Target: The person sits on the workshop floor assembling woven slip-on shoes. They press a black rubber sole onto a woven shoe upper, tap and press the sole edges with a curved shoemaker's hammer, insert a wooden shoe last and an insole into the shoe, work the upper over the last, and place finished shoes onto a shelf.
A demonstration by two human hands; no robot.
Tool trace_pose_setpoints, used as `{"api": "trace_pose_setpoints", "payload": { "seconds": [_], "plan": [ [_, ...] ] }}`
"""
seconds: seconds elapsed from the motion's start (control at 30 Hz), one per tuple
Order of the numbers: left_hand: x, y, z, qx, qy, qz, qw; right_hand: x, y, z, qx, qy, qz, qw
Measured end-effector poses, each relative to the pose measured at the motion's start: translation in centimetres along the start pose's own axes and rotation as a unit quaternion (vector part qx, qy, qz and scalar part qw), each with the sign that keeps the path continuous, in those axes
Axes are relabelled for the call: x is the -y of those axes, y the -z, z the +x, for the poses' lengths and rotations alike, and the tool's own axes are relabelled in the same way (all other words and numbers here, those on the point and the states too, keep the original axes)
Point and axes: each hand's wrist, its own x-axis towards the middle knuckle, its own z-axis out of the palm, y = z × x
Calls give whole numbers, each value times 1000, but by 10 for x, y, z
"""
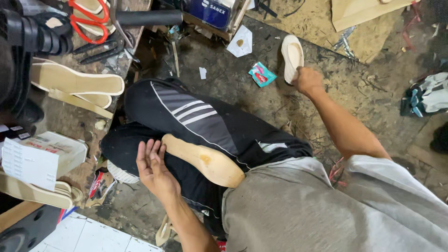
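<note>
Insole on the floor (292, 56): pale cream, smooth, oval-ended shoe sole; it lies on the rough, littered dark floor (261, 100), well ahead of the knees.
Right hand (308, 80): arm stretched out, fingers closed around the near end of that insole.
Insole on the lap (204, 160): tan, flat, long, with a darker yellowish stain mid-length; it rests across the black striped trousers (186, 116).
Left hand (153, 167): open, palm up, fingers loosely spread, touching the lap insole's narrow end, gripping nothing.
Workbench (60, 116): worn wood, stacked cream soles (77, 83), red-handled scissors (88, 21).
</note>
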Motion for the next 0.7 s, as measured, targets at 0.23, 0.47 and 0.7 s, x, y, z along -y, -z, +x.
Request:
{"api": "trace_pose_setpoints", "payload": {
  "seconds": [0.23, 0.47, 0.7],
  "plan": [
    [5, -18, -6, 9, 37, 22, 999, 27, -22, 7, 75, -46, 3, 996],
    [-12, -30, -11, 44, 56, -56, 996, 64, 53, -15, 225, 90, -63, 968],
    [-22, -78, -25, 194, 145, -175, 954, 156, 218, -117, 166, 325, -6, 931]
  ]
}}
